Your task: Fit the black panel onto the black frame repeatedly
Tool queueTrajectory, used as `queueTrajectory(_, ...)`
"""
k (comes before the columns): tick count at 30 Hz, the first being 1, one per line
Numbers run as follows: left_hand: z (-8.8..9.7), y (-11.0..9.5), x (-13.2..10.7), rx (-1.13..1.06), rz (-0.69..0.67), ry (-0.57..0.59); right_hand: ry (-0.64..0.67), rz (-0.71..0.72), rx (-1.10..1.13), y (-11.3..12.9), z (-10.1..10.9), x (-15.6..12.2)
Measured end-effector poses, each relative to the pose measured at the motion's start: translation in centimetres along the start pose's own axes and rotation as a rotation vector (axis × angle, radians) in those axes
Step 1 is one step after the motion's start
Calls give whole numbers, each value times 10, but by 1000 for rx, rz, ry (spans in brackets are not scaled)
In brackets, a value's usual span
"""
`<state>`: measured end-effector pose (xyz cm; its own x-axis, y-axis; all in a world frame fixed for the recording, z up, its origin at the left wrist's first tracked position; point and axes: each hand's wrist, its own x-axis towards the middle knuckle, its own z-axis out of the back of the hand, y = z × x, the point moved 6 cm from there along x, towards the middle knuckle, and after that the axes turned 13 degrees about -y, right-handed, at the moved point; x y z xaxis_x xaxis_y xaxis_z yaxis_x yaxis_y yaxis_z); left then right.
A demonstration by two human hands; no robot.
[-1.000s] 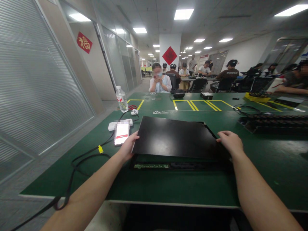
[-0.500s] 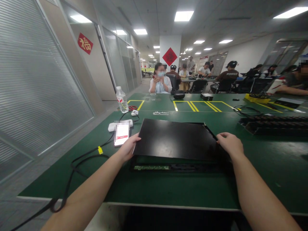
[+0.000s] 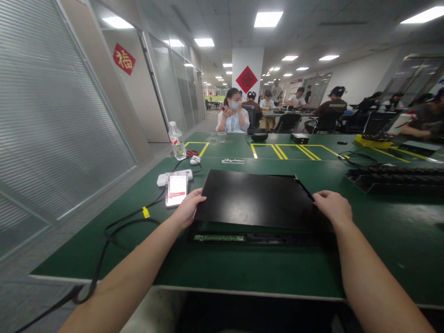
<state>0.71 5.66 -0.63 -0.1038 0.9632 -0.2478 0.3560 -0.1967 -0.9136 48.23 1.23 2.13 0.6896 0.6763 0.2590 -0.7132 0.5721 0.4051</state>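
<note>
A flat black display panel [image 3: 255, 196] is held tilted over a dark frame with a green circuit strip [image 3: 219, 238] along its near side. My left hand [image 3: 190, 206] is closed on the panel's left edge, thumb on top. At the right, my right hand [image 3: 332, 206] has its fingers pinched at the panel's right side, by the frame's rim; whether it grips the panel, the frame or both is hard to tell. The panel's near edge stands off the frame, and its far edge lies close to the frame's back rim.
Left of the panel lie a lit phone [image 3: 176, 188], a white device [image 3: 161, 179] and a black cable [image 3: 120, 225]. A water bottle [image 3: 177, 142] stands behind them. Dark slotted racks [image 3: 391, 180] are at the right. A person [image 3: 233, 119] sits across the green table [image 3: 263, 268].
The view has shifted very slightly. Both hands and the panel stay in nearly the same pose.
</note>
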Motion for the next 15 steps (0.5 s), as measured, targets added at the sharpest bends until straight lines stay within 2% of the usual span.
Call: queueTrajectory(15, -1, 0, -5, 19, -1, 3, -53, 28, 10, -4, -3, 4)
